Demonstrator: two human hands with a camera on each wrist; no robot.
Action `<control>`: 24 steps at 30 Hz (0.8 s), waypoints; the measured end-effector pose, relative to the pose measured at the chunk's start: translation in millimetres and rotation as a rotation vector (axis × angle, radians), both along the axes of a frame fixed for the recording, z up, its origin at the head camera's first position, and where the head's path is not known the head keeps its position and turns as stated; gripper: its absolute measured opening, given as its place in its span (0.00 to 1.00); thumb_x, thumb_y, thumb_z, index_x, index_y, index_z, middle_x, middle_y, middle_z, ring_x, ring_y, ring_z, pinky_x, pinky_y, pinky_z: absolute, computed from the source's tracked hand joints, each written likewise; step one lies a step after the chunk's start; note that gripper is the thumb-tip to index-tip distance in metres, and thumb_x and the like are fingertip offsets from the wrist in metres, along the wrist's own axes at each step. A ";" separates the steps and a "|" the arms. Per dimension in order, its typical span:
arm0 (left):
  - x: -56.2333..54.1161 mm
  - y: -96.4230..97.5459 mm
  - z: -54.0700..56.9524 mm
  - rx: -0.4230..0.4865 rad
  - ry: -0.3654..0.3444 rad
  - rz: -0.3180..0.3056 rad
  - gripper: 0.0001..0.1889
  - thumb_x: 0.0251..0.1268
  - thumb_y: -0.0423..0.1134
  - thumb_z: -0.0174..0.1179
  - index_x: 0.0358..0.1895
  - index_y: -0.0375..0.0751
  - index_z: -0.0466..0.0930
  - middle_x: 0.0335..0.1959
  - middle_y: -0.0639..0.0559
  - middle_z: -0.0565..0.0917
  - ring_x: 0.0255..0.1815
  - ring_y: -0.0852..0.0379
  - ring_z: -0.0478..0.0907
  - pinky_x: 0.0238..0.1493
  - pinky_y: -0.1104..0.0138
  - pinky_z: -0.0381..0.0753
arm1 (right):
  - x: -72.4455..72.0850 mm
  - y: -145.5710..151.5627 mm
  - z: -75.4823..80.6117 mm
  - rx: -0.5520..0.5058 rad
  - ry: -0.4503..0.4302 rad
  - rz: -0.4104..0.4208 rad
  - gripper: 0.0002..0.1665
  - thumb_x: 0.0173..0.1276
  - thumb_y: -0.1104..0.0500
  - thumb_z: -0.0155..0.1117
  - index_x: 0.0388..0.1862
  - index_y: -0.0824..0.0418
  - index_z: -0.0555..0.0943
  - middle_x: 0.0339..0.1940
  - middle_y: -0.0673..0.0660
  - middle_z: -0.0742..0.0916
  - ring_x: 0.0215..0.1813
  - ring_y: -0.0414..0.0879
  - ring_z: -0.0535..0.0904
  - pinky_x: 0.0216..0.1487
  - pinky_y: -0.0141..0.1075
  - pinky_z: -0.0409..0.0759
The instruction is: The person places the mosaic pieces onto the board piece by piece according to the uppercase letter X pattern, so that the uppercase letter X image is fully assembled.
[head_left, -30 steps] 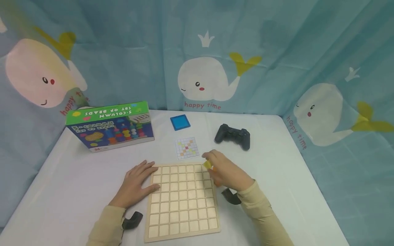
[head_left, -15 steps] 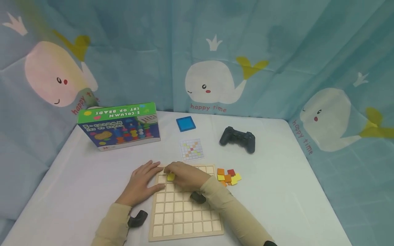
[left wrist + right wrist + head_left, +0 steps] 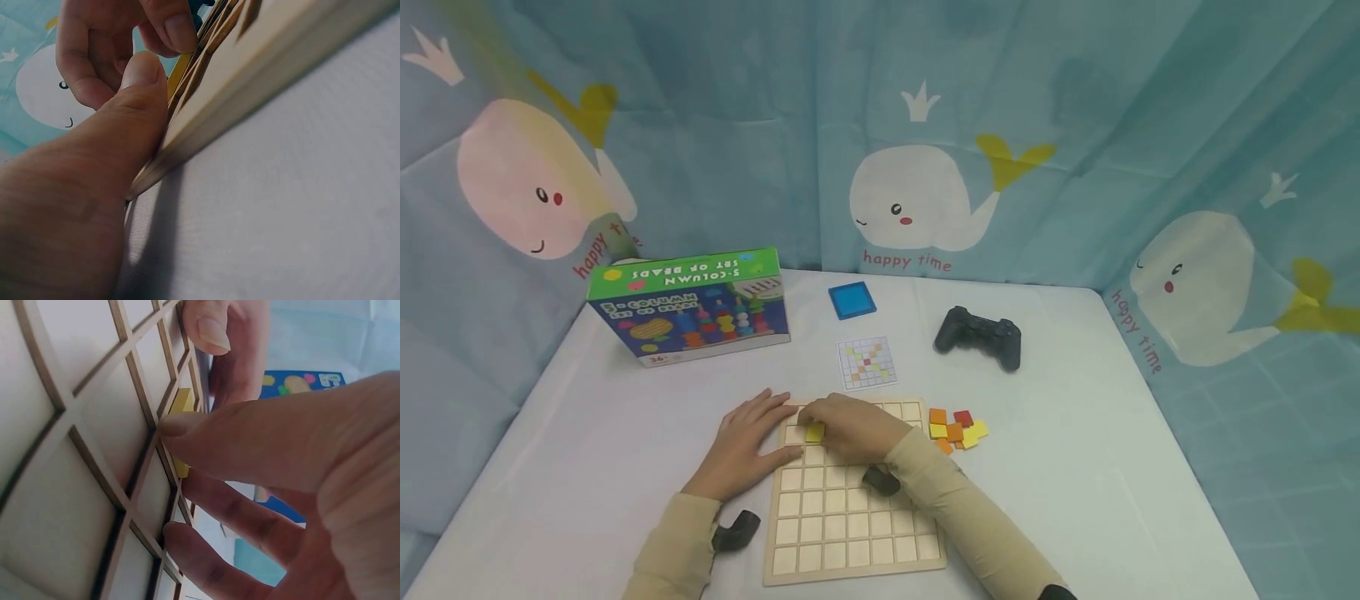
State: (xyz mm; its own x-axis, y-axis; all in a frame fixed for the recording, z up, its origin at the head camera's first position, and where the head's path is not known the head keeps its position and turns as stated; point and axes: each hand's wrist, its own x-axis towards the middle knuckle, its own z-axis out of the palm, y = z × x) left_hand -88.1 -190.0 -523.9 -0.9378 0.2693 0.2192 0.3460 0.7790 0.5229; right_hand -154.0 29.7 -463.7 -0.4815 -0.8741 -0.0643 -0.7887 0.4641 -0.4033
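Pinching a yellow tile (image 3: 815,432) between curled thumb and fingers, the right hand (image 3: 853,427) reaches across the wooden grid board (image 3: 854,576) near its far left corner. The tile is at the cell second from the board's left edge and second from its far edge; whether it sits flat there cannot be told. The left hand (image 3: 745,446) rests on the board's left edge by the same corner, fingers straight and thumb spread apart from them, just beside the tile. Near the board's far right corner, just outside its right edge, orange, yellow and red tiles (image 3: 954,432) lie in a loose, partly overlapping pile. Just beyond the board's far edge lies a pattern card (image 3: 867,363) printed with a coloured grid. Toward the far edge of the white worktop (image 3: 1105,467), a blue square tray (image 3: 852,300) lies beyond the card, a black game controller (image 3: 978,337) lies to its right, and a bead-set box (image 3: 692,308) stands near the far left corner.
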 end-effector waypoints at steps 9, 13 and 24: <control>-0.5 0.0 -1.5 0.000 -0.003 0.001 0.34 0.56 0.64 0.62 0.63 0.52 0.73 0.70 0.51 0.69 0.74 0.44 0.55 0.70 0.42 0.52 | -1.0 0.9 3.3 0.040 -0.025 -0.003 0.23 0.67 0.67 0.57 0.60 0.51 0.75 0.57 0.44 0.82 0.58 0.37 0.75 0.62 0.27 0.72; -1.8 1.6 -3.1 0.002 -0.010 -0.002 0.34 0.55 0.64 0.62 0.63 0.52 0.73 0.69 0.52 0.69 0.74 0.44 0.55 0.69 0.42 0.52 | -1.6 9.9 10.6 0.050 -0.037 -0.035 0.23 0.70 0.62 0.56 0.63 0.53 0.73 0.60 0.45 0.80 0.63 0.38 0.73 0.66 0.30 0.71; -4.2 -1.1 -5.6 0.013 0.027 0.005 0.34 0.52 0.65 0.65 0.61 0.53 0.74 0.66 0.53 0.71 0.72 0.44 0.58 0.68 0.40 0.53 | 0.7 120.6 43.2 -0.104 0.092 -0.323 0.19 0.68 0.61 0.62 0.58 0.59 0.76 0.50 0.53 0.85 0.52 0.46 0.80 0.54 0.40 0.80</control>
